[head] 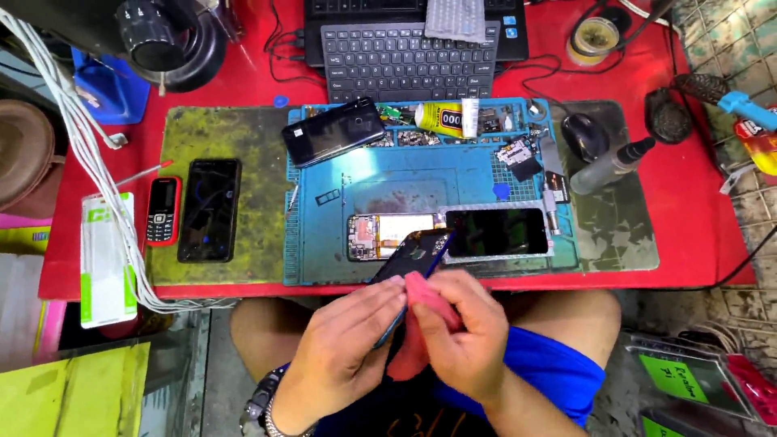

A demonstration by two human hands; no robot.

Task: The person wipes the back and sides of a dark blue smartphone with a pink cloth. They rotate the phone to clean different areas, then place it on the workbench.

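Left hand fingers are clamped on the dark blue plastic phone back cover over the lap while the right hand pinches a pink cloth against it, so cleaning looks underway, with the opened phone on the blue mat unassembled.

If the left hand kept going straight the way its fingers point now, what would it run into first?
The left hand points up and to the right, its fingers already on the dark blue phone back cover. Beyond that, probably the opened phone on the blue mat, though depth is unclear.
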